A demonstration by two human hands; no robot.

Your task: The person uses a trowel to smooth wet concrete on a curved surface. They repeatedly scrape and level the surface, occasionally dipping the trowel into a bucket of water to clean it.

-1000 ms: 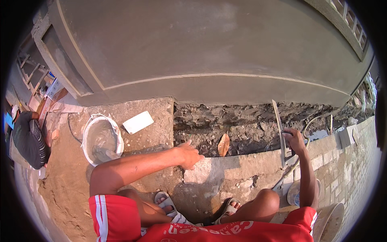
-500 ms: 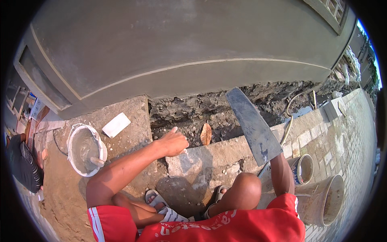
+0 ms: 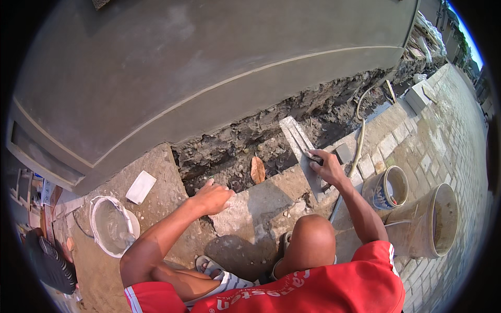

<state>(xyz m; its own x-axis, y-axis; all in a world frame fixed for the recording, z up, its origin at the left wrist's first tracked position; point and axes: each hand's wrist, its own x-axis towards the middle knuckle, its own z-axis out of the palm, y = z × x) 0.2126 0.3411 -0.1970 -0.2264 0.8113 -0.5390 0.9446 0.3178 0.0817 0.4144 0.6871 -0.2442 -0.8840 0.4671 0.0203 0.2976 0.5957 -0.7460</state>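
My right hand (image 3: 327, 169) grips the handle of a long steel plastering trowel (image 3: 296, 136), its blade lying slanted across the near edge of a dug trench (image 3: 229, 167). My left hand (image 3: 211, 199) is at the trench's broken concrete edge (image 3: 250, 208), fingers bent but apart, with nothing visible held. A dry brown leaf (image 3: 258, 169) lies in the trench between my hands. To the left, a white rectangular piece (image 3: 141, 187) lies on the concrete beside a white bucket (image 3: 95, 224) of grey mix.
A grey rendered wall (image 3: 209, 62) rises beyond the trench. At right stand two buckets (image 3: 376, 190) (image 3: 417, 224) on paving (image 3: 459, 156), with a hose (image 3: 360, 141) and grey blocks (image 3: 417, 99) farther along. Another person (image 3: 49, 261) crouches at far left.
My right hand has swung the trowel leftward and down from upright to across the trench edge, its face turning. My view has turned right. My left hand stays by the edge.
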